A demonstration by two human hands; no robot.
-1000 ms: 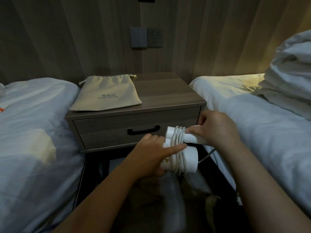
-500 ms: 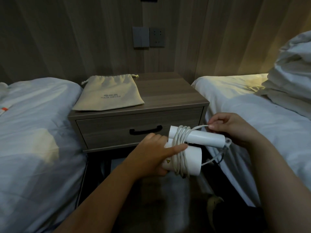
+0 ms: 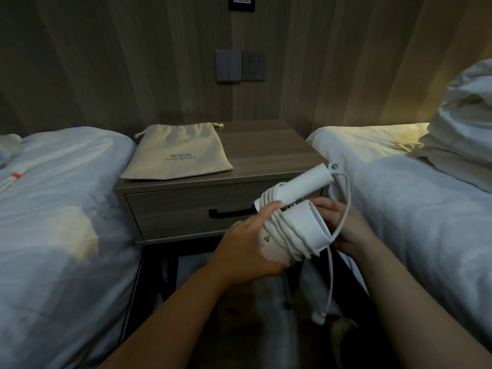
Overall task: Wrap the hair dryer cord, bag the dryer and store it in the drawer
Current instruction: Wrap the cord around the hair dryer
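Observation:
A white folded hair dryer [image 3: 300, 222] is held in front of the nightstand, its barrel tilted down to the right. My left hand [image 3: 249, 246] grips the barrel's rear end. Several turns of white cord [image 3: 282, 230] circle the dryer. A loose loop of cord runs from the handle tip past my right hand [image 3: 343, 225], which sits behind the barrel and holds that cord. The cord's tail hangs down toward the floor. A beige drawstring bag [image 3: 177, 155] lies flat on the nightstand's top. The drawer [image 3: 186, 209] is closed, with a black handle [image 3: 231, 213].
The wooden nightstand [image 3: 266, 153] stands between two beds with white bedding, the left bed [image 3: 58, 209] and the right bed [image 3: 412, 203]. A folded white duvet [image 3: 463, 123] is piled on the right bed. A switch and socket [image 3: 239, 65] are on the wall above.
The dryer has tilted, handle up to the right. My right hand has moved from the handle's end down behind the barrel, carrying the cord around. The view has shifted slightly.

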